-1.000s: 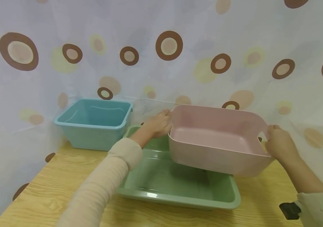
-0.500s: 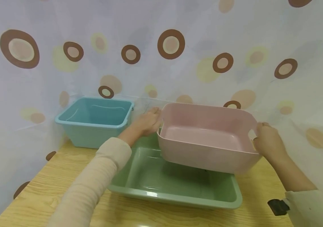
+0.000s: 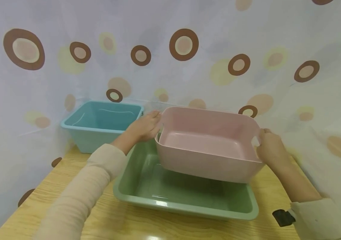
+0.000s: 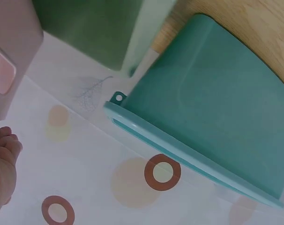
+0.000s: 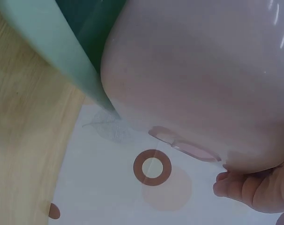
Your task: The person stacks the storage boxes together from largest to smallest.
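A pink plastic basin (image 3: pixel 206 165) with handle slots in its ends is held at a slant over the green basin (image 3: pixel 185 210), overlapping its back part. At its left end my left hand (image 3: pixel 145 126) holds the rim beside the handle slot. The fingertips of that hand (image 4: pixel 3 164) show at the rim's edge in the left wrist view. My right hand (image 3: pixel 272 146) grips the opposite end by the rim near its slot. In the right wrist view, the curled fingers of this hand (image 5: pixel 254 187) are at the rim, and the pink basin's side (image 5: pixel 193 84) fills most of the picture.
A light blue basin (image 3: pixel 95 141) stands at the back left, close to the green one. All of this is on a wood-grain table (image 3: pixel 77 183). Behind it hangs a white sheet (image 3: pixel 158 23) printed with brown circles.
Both my hands have moved left together, carrying the pink basin farther left over the green basin. The green basin's left side has shifted slightly left; the blue basin stays in place.
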The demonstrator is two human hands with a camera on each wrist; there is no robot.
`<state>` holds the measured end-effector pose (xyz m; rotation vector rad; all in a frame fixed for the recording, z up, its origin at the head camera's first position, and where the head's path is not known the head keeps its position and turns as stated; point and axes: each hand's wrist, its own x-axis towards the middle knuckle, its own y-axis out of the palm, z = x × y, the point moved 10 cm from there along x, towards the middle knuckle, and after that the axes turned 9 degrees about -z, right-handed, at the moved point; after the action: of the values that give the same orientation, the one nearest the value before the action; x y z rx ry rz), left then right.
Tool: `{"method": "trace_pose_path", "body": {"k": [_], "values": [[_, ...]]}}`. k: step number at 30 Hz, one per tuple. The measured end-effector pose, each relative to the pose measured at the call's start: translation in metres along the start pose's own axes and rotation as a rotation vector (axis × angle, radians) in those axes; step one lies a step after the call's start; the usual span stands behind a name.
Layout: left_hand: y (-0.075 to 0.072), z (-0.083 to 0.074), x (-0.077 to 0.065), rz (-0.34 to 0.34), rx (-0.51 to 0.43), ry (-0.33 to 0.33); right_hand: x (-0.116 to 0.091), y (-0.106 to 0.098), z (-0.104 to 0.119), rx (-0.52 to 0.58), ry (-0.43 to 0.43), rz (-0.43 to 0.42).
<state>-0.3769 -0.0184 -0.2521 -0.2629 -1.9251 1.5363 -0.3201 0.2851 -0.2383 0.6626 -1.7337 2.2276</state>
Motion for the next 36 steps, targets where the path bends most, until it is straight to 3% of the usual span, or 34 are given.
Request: {"method": "trace_pose_path", "body": {"k": [10, 23, 29, 36], "values": [[0.004, 0.009, -0.017, 0.008, 0.043, 0.019, -0.004, 0.015, 0.016, 0.035, 0.006, 0.049], [0.016, 0.02, -0.035, 0.032, 0.046, 0.012, -0.013, 0.027, 0.032, 0.048, -0.035, -0.022], [0.016, 0.021, -0.042, 0.032, 0.066, 0.015, -0.018, 0.034, 0.034, 0.08, -0.021, -0.005], [0.026, 0.029, -0.047, 0.034, 0.05, 0.015, -0.021, 0.045, 0.035, 0.083, -0.003, 0.013]]}}
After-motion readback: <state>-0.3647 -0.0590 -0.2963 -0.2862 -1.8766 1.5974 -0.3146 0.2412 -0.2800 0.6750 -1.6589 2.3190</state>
